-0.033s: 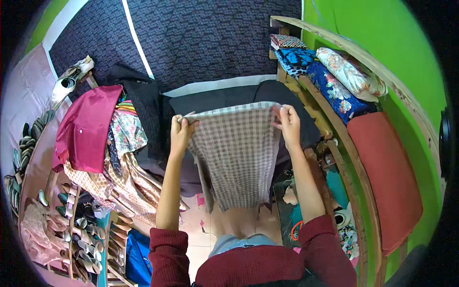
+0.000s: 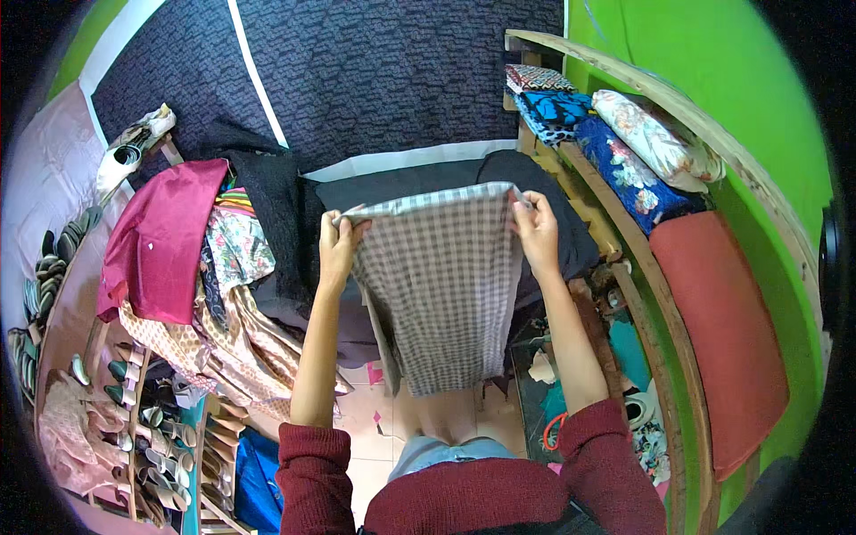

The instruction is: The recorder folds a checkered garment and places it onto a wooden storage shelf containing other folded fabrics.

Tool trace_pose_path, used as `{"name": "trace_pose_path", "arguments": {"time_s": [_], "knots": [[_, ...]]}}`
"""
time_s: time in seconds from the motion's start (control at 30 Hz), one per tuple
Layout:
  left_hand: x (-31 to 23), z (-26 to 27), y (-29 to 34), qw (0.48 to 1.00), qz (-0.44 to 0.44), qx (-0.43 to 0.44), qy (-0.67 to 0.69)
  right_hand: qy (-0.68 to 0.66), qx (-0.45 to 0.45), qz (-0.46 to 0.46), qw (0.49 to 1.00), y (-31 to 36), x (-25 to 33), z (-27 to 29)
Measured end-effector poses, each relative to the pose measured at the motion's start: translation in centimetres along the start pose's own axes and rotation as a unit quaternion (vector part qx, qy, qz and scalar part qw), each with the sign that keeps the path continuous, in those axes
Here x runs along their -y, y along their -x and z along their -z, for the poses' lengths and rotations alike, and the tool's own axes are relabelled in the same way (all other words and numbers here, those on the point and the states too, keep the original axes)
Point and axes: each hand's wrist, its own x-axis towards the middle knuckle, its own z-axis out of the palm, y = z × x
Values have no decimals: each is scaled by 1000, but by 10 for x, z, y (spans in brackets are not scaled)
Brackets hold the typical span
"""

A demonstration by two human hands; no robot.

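Observation:
A grey-and-white checked cloth hangs in front of me, its top edge stretched between my two hands. My left hand pinches the upper left corner between thumb and fingers. At the upper right corner, my right hand grips the cloth the same way. The lower part drops straight down over my legs, and a narrow side fold hangs below my left hand. Whether it is a garment or a plain piece of fabric I cannot tell. Behind it lies a dark padded surface covered in black fabric.
To the left, a crimson cloth and patterned garments drape over a heap, above racks of shoes. On the right, a wooden frame holds a red cushion, a floral white bundle and folded blue fabric.
The cloth's top edge has risen slightly, mostly at its right end. My right hand has shifted up a little; both hands keep their hold.

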Motion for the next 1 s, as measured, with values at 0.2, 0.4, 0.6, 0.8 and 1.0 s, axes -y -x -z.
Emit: {"name": "trace_pose_path", "arguments": {"time_s": [0.2,0.4,0.6,0.8,1.0], "knots": [[21,-14,-60,937,-198,8,-288,318,102,170,927,-42,-29,-33],[70,-21,-146,883,-231,20,-408,454,55,224,860,-128,-105,-77],[106,-31,-261,844,-235,33,-482,490,33,259,832,-225,-141,-108],[167,-45,-345,841,-274,46,-464,500,12,266,824,-298,-203,-127],[286,-27,-329,850,-190,85,-485,513,102,207,827,-271,-301,-130]]}}
